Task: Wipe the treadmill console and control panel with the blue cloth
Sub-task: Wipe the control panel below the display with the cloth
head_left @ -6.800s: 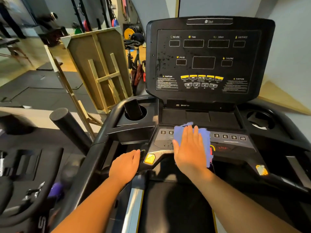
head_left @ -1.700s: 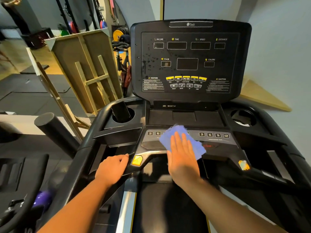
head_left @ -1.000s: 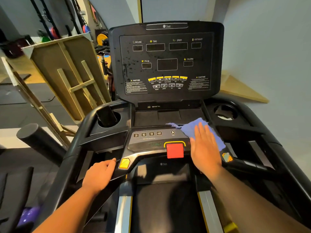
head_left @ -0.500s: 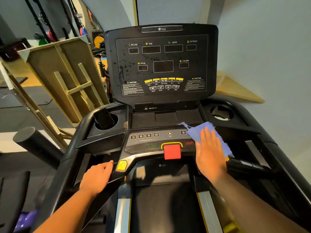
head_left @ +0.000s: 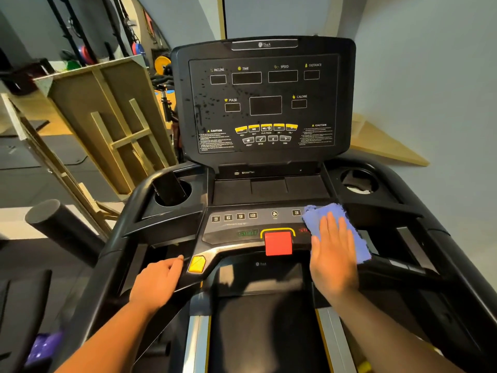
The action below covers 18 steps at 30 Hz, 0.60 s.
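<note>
From the head view, the person's right hand [head_left: 332,254] lies flat, palm down and fingers straight and spread out, on the blue cloth [head_left: 349,232]; it presses the cloth rather than clasping it, and the cloth sticks out past the fingertips on the far side and past the hand on the right; the cloth sits on the right end of the control panel [head_left: 242,227], covering most of the right-hand row of number buttons, so that only one button marked 3 [head_left: 296,212] shows just left of it; the red stop button [head_left: 278,243] stands just left of the hand, with the green START lettering [head_left: 247,233] further left; the left hand [head_left: 157,284] rests on the near left handle bar [head_left: 185,275] with fingers curled loosely over it, its fingertips close to the yellow pad [head_left: 197,264], holding nothing else; beyond the panel the upright console [head_left: 265,103] rises, its dark face speckled with droplets on the left side near the PULSE label; a dark object [head_left: 168,188] stands tilted in the left cup holder [head_left: 177,200]; the right cup holder [head_left: 359,181] lies far right of the cloth; a wooden frame [head_left: 107,125] leans to the left of the treadmill.
</note>
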Tool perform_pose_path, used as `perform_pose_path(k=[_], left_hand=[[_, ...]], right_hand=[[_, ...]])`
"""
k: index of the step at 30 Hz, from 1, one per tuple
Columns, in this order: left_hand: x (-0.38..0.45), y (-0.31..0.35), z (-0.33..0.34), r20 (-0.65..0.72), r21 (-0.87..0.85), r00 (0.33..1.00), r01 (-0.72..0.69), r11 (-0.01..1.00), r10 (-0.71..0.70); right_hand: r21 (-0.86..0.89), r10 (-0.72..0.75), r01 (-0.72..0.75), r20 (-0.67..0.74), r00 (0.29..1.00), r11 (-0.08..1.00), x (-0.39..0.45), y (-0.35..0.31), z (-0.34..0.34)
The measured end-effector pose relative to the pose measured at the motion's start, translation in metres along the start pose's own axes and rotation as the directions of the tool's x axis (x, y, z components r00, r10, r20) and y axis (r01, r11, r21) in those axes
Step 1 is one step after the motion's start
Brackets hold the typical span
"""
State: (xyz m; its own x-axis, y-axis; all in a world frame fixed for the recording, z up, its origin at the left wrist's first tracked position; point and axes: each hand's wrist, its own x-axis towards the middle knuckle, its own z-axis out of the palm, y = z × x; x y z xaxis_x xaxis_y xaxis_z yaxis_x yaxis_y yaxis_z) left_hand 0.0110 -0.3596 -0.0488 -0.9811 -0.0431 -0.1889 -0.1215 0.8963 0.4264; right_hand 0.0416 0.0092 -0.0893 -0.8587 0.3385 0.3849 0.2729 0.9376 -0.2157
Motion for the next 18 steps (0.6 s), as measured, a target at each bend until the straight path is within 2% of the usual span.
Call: perform_pose_path(k=[2, 5, 7, 9, 12, 15, 16, 18], left_hand=[[0.001, -0.001, 0.000, 0.004, -0.002, 1.000, -0.007, 1.000, 0.007], [0.002, -0.003, 0.001, 0.003, 0.009, 1.000, 0.004, 1.000, -0.004], [0.002, -0.002, 0.001, -0.001, 0.007, 1.000, 0.004, 1.000, -0.004], [0.001, 0.001, 0.000, 0.000, 0.003, 1.000, -0.003, 1.000, 0.003], [0.000, 0.002, -0.001, 0.000, 0.002, 1.000, -0.007, 1.000, 0.007], [-0.001, 0.002, -0.002, 0.002, -0.008, 1.000, 0.000, 1.000, 0.000], [-0.001, 0.002, -0.003, 0.002, -0.007, 1.000, -0.001, 1.000, 0.001], [-0.001, 0.003, -0.003, 0.001, 0.004, 1.000, 0.007, 1.000, -0.007]], right_hand=[[0.030, -0.057, 0.058, -0.024, 0.998, 0.998, -0.009, -0.030, 0.003], [0.058, -0.351, 0.348, 0.049, 0.935, 0.936, -0.004, -0.066, 0.009], [0.059, -0.443, 0.440, 0.057, 0.895, 0.896, 0.011, -0.060, 0.008], [-0.016, -0.408, 0.409, 0.025, 0.912, 0.912, 0.019, -0.034, 0.008], [-0.030, -0.148, 0.148, 0.022, 0.989, 0.988, 0.024, 0.008, -0.002], [0.008, 0.018, -0.018, -0.023, 1.000, 1.000, 0.013, -0.010, -0.005], [0.004, -0.018, 0.019, -0.049, 0.999, 1.000, 0.008, -0.027, -0.001], [0.023, -0.228, 0.229, -0.022, 0.973, 0.973, 0.001, -0.064, 0.007]])
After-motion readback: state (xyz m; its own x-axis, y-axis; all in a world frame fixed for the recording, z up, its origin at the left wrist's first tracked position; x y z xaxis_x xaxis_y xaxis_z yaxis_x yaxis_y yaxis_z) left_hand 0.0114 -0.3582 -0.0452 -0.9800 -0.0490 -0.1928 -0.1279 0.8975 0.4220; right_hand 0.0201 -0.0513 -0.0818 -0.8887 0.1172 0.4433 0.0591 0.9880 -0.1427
